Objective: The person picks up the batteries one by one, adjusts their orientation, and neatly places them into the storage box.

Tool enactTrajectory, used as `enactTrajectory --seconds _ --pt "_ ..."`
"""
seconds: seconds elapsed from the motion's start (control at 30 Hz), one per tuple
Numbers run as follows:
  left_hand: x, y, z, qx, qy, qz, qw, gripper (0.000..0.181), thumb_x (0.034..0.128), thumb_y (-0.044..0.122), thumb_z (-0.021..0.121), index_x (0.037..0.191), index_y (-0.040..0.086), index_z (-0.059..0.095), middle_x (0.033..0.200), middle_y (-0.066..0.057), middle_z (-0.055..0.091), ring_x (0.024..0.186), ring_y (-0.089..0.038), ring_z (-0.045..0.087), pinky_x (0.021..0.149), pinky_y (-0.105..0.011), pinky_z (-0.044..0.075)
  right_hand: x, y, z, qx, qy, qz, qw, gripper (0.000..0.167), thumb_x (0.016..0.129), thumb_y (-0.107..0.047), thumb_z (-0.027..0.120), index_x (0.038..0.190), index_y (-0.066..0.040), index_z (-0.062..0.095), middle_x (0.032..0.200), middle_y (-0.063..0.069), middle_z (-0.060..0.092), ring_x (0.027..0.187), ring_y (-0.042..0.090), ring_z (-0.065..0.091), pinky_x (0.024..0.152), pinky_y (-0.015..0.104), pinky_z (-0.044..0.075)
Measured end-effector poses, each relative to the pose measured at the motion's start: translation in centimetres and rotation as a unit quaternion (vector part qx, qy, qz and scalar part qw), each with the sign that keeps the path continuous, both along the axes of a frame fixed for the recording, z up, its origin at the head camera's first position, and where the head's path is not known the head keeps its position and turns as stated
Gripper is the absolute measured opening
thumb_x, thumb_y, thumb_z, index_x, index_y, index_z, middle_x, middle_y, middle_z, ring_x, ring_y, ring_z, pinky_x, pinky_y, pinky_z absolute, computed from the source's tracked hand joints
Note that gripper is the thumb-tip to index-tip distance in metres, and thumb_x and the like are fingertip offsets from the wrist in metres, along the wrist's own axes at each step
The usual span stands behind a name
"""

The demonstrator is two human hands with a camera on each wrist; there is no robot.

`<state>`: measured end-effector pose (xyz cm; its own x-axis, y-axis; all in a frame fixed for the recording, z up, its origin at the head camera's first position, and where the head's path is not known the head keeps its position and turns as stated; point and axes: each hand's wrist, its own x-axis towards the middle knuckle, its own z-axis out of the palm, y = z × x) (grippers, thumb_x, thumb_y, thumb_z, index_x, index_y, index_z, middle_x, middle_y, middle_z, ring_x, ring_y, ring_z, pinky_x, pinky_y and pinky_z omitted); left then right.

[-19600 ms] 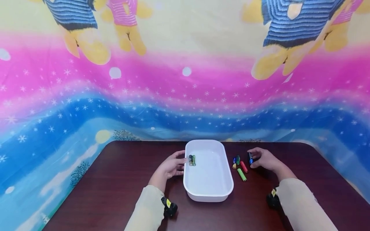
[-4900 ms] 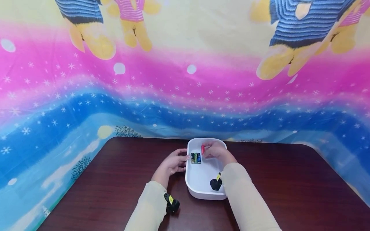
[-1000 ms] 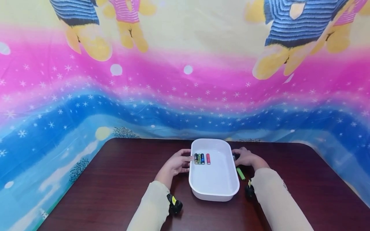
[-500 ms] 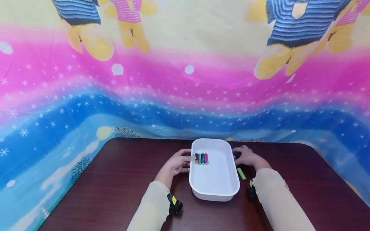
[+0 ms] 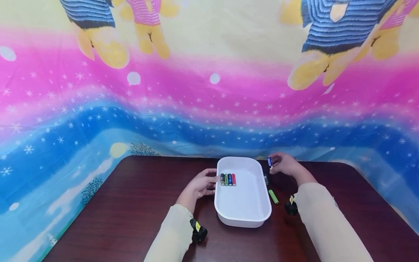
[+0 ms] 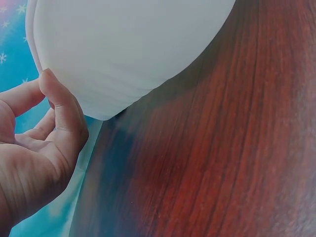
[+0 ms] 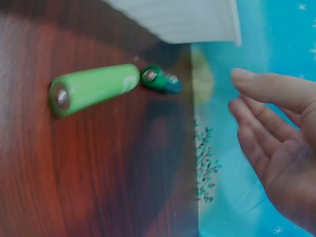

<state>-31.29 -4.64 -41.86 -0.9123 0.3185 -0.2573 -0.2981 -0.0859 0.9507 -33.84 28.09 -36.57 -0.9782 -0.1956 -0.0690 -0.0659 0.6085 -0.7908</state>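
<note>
Thumb and fingers of our left hand (image 5: 200, 183) pinch the left rim of the white tray (image 5: 242, 209). Inside it, near the tray's left wall, four batteries (image 5: 230, 179) lie side by side, a red one at the right end; if we let the tray tilt or jerk, that row could roll apart. Just outside the tray's right wall, a dark green battery (image 5: 266, 179) and a light green battery (image 5: 273, 197) lie on the table (image 5: 147, 182); a tray nudged rightward could set them rolling. By the tray's far right corner, our right hand (image 5: 284, 164) holds a blue battery (image 5: 270, 162) between its tips. A loose pinch could drop it, and too low a path could knock it against the tray's right rim.
</note>
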Motion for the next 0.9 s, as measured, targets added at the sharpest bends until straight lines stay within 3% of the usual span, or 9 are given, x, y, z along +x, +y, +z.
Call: enactTrajectory --seconds 0.13,0.43,0.9 --pt "-0.1 0.0 -0.1 0.001 -0.002 0.0 1.0 0.048 0.0918 0.009 0.056 0.136 0.007 0.038 0.096 -0.016 0.06 0.065 -0.013 0.054 0.055 -0.026 0.051 0.2 -0.5 1.0 -0.067 -0.017 -0.031 0.9971 0.067 0.079 0.003 0.068 0.136 0.005 0.033 0.126 0.028 0.039 0.111 0.04 0.047 0.092 0.049 0.042" --pt "0.0 0.1 0.0 0.002 -0.001 0.008 1.0 0.045 0.0915 0.008 0.056 0.134 0.007 0.04 0.098 -0.017 0.06 0.065 -0.014 0.054 0.055 -0.026 0.051 -0.1 -2.3 2.1 -0.136 -0.036 -0.043 0.9892 0.067 0.082 0.003 0.064 0.141 -0.007 0.033 0.134 0.026 0.033 0.117 0.04 0.042 0.097 0.049 0.038" --pt "0.1 0.1 0.0 0.005 -0.001 0.011 0.9999 0.046 0.0906 0.008 0.057 0.133 0.007 0.041 0.095 -0.015 0.061 0.065 -0.014 0.054 0.055 -0.027 0.051 -0.3 -4.4 2.7 -0.168 -0.084 -0.047 0.981 0.07 0.083 0.003 0.063 0.144 -0.007 0.03 0.144 0.025 0.025 0.128 0.041 0.033 0.1 0.05 0.034"
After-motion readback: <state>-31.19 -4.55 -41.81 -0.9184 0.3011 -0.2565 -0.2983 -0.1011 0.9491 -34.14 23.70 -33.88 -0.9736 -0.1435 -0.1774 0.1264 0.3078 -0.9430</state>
